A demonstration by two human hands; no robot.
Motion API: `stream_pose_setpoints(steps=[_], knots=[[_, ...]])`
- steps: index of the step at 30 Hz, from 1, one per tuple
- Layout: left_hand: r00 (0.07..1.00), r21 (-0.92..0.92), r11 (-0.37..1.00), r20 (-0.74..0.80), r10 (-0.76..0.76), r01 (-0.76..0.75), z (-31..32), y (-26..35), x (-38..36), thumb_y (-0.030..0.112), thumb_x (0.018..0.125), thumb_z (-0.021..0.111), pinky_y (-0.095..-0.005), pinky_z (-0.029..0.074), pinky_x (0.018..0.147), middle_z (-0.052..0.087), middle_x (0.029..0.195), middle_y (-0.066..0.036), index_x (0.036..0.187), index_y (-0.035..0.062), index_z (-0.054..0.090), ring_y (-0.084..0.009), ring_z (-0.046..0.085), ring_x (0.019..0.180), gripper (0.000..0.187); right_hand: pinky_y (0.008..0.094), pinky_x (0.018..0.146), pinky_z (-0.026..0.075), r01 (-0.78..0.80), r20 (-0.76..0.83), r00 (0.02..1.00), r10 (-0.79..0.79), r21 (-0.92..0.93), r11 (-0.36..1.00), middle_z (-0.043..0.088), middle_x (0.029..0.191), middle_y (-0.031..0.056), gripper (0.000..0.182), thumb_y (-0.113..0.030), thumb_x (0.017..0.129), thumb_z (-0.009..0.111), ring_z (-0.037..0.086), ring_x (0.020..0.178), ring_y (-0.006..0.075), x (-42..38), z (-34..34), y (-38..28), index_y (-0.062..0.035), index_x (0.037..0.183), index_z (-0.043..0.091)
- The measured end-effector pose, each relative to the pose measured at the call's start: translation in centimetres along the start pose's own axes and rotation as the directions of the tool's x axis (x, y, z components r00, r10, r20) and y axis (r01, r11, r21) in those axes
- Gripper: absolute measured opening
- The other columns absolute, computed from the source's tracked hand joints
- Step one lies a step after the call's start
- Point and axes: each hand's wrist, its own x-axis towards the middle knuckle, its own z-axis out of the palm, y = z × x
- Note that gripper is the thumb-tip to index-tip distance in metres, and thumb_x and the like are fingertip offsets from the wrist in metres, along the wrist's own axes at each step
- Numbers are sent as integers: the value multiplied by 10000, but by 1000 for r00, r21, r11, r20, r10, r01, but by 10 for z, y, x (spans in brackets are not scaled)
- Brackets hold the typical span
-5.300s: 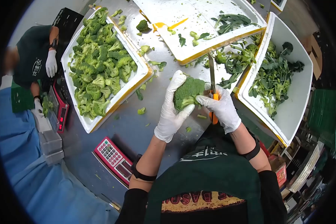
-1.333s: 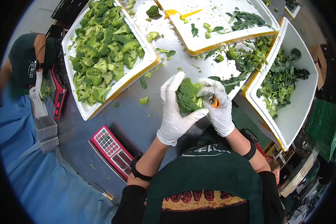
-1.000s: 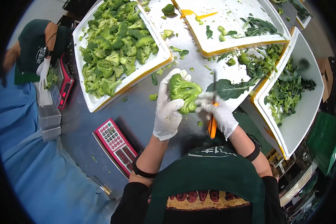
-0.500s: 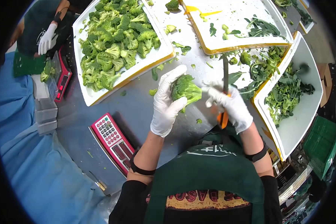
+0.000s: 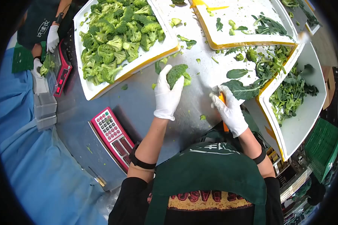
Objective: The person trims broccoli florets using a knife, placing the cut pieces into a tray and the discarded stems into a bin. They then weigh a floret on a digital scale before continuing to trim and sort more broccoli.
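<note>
A head of broccoli (image 5: 177, 76) is gripped in my gloved left hand (image 5: 168, 93), above the metal table near the corner of a white bin (image 5: 133, 68) piled with cut florets. My gloved right hand (image 5: 229, 110) is closed round the orange handle of a knife (image 5: 222, 99), to the right of the broccoli. Little of the blade can be made out. Large green leaves (image 5: 241, 89) lie just beyond my right hand. A small green scrap (image 5: 202, 117) rests on the table between my hands.
A red and white scale (image 5: 113, 139) sits at the lower left. White bins with leaf trimmings stand at the upper right (image 5: 248, 42) and right (image 5: 308, 112). At the upper left, a co-worker's gloved hands (image 5: 53, 38) are beside another red scale (image 5: 65, 71).
My left hand has turned the broccoli and shifted slightly up. My right hand and the knife have moved a little, and the blade has swung down. The co-worker's second hand has come into view.
</note>
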Motion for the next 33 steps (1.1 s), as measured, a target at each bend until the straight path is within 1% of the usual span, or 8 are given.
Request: stream_pose_setpoints(steps=[3,5,9,14,18,21,22,33], knots=[[989,373,918,-18,150,-133,-3,-13,6,-3,851,662,-320,402,1055,466,1373,-150,1380,-5,442,-210,471,1265,573,312,686,504,146,65,989,-135,-210,967,625,846,118,263,-90,934,570,619,710,199,-18,-5,6,3,1180,562],[990,305,942,23,142,-142,-4,-18,6,-20,839,656,-333,372,1081,418,1416,-158,1387,-1,437,-228,434,1302,591,335,652,511,332,141,943,-301,-434,837,654,821,158,268,-102,930,574,655,698,241,-22,-3,16,-8,1181,578],[985,153,977,109,135,-150,-7,-23,7,36,798,695,-363,380,1072,394,1400,-208,1377,3,429,-289,442,1284,639,385,496,492,352,183,924,-335,-748,563,633,632,108,203,-169,929,570,625,532,287,-22,8,13,-57,1093,612],[992,50,996,108,70,-75,-8,-27,6,-51,797,656,-323,411,1042,451,1343,-131,1319,8,464,-208,506,1204,559,416,394,421,374,166,884,-438,-814,446,572,527,95,140,-172,917,555,576,435,269,-11,21,17,-45,858,559],[990,-112,994,138,14,1,-5,-13,-4,-99,857,557,-309,397,1052,480,1349,-120,1354,-6,435,-180,479,1240,520,435,413,439,310,146,931,-334,-800,513,588,537,115,159,-169,916,514,594,457,292,-11,26,14,-32,845,553],[989,-86,996,146,30,-18,-4,-8,-8,-98,858,551,-310,393,1056,479,1348,-119,1356,-5,431,-183,475,1243,520,399,424,423,308,151,930,-336,-818,486,567,556,82,145,-154,883,606,576,467,267,-8,30,16,-36,955,564],[988,-86,996,151,39,-26,-3,-8,-8,-100,856,548,-311,392,1056,478,1349,-119,1355,-5,432,-185,474,1246,520,452,463,471,272,157,955,-251,-800,534,611,576,146,173,-174,914,494,620,508,314,-7,30,11,-25,857,561],[961,-17,981,199,191,-191,-7,-23,-7,-134,817,507,-348,303,1129,433,1415,-140,1373,-7,410,-222,402,1338,578,446,445,436,352,275,936,-222,-779,520,569,545,118,139,-170,906,551,591,493,318,2,26,12,-33,892,529]])
